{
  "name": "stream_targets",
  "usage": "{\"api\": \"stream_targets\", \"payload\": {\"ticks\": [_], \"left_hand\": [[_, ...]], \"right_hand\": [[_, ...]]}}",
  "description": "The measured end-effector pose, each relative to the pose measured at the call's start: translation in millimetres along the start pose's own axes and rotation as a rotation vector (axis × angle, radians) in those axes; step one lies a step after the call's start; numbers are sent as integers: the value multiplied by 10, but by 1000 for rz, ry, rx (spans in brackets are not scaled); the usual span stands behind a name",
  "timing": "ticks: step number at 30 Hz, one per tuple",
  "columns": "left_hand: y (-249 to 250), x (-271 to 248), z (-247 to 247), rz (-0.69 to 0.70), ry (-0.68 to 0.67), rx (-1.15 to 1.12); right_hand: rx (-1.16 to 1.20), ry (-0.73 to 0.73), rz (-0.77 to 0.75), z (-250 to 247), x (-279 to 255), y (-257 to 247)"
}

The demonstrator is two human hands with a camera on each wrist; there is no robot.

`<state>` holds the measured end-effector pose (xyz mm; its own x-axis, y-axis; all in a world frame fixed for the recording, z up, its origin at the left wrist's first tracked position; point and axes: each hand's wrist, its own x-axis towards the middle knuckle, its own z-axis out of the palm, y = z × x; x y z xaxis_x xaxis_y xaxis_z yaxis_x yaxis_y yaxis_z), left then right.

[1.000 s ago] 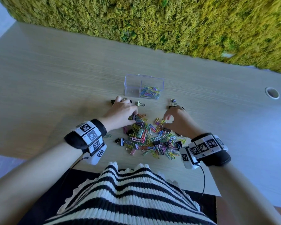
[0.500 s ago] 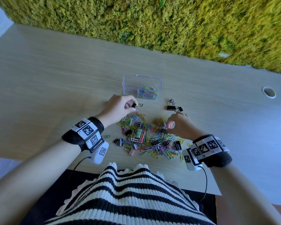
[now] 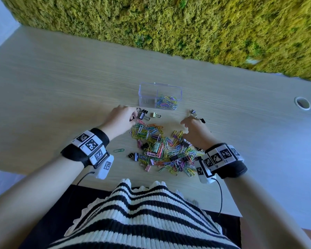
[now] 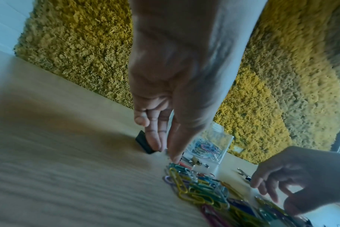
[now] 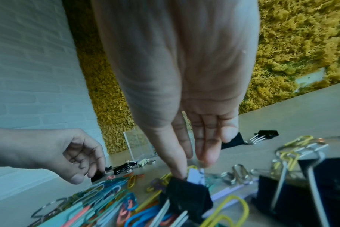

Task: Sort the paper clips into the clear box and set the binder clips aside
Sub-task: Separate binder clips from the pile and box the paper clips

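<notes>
A clear box [image 3: 144, 94] on the desk holds coloured paper clips [image 3: 166, 104] in its right half. A mixed pile of paper clips and binder clips [image 3: 165, 150] lies nearer me. My left hand [image 3: 132, 116] is at the pile's far left corner. Its fingertips [image 4: 155, 142] touch a black binder clip [image 4: 143, 143] lying on the desk, with the thumb apart from it. Black binder clips [image 3: 144, 113] and a gold one [image 3: 156, 115] lie just to its right. My right hand [image 3: 184, 129] hovers open over the pile, and its thumb reaches a black binder clip [image 5: 184, 195].
More binder clips [image 3: 193, 112] lie on the desk beyond my right hand. A single green paper clip [image 3: 118, 150] lies left of the pile. A moss wall [image 3: 169, 24] runs along the desk's far edge, and a cable hole [image 3: 302, 103] is at the far right.
My left hand went from the pile toward the box with a binder clip, then drew back left, and black clips now lie beside the gold one. My right hand opened its fingers over the pile.
</notes>
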<state>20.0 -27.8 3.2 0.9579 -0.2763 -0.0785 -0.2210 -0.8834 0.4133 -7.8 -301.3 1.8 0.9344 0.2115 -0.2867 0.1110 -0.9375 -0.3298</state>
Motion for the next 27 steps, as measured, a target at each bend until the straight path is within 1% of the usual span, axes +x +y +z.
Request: {"api": "stream_targets", "payload": {"ticks": [2,5,7,9,12,14,16,19,22,24,27], "left_hand": [[0,-55,9,-34,-112,64],[45,-99,81,-34,-195,43],[118,-96,138,-6,-211,8],[202,-80,199,42,-225,15],[287,-55,278,107,-253,-39],[300,-48,278,119,-252,-103],[282,-38,245,127,-213,-133],[232,-24,205,132,-145,-101],[216,-37,239,112,-216,-15],[250,-72,269,133,-268,0],[315,-108,298,215,-328,2]], "right_hand": [[-11,-27,-16,49,36,-48],[10,-54,-72,104,55,-176],[3,-89,-131,113,50,-266],[11,-91,-192,103,54,-330],[84,-31,-200,62,92,-359],[86,-10,-197,47,135,-363],[64,-48,-232,49,174,-384],[-73,-138,-299,40,195,-439],[-146,-179,-339,71,212,-445],[-86,-201,-338,104,212,-400],[19,-203,-305,80,130,-288]]}}
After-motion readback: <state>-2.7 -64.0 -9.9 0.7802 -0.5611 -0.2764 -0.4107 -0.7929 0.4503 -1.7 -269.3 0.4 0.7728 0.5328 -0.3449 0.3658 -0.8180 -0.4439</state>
